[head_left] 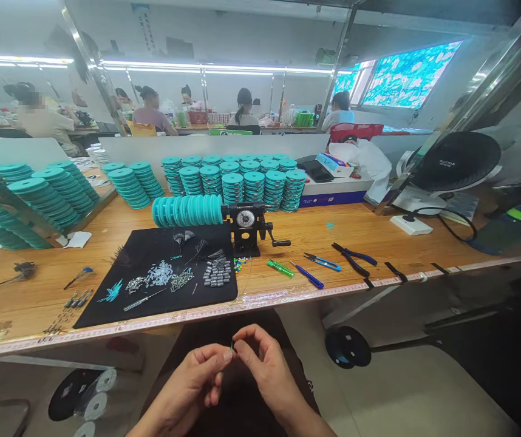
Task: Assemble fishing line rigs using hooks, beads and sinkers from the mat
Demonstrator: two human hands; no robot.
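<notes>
My left hand (201, 373) is closed in a pinch, thumb and index finger pressed together above my lap. Opposite it, my right hand (263, 358) pinches too, the fingertips of both hands nearly meeting. Between them shows a tiny thin teal-and-dark piece (232, 343), too small to name. On the bench ahead lies a black mat (160, 309) with teal slivers (113, 290), pale small beads (159, 273), grey cylindrical weights (217, 275) and a thin metal-shafted tool (144, 300). Beyond it stands a hand-crank winder (245, 221) carrying a row of teal spools (187, 210).
Right of the mat lie a green-handled tool (281, 268), a blue screwdriver-like tool (308, 276), blue snips (323, 261) and pliers (355, 257). Stacked teal spools (242, 182) line the back. A black fan (454, 161) and a white power strip (410, 225) stand right. Several people sit beyond.
</notes>
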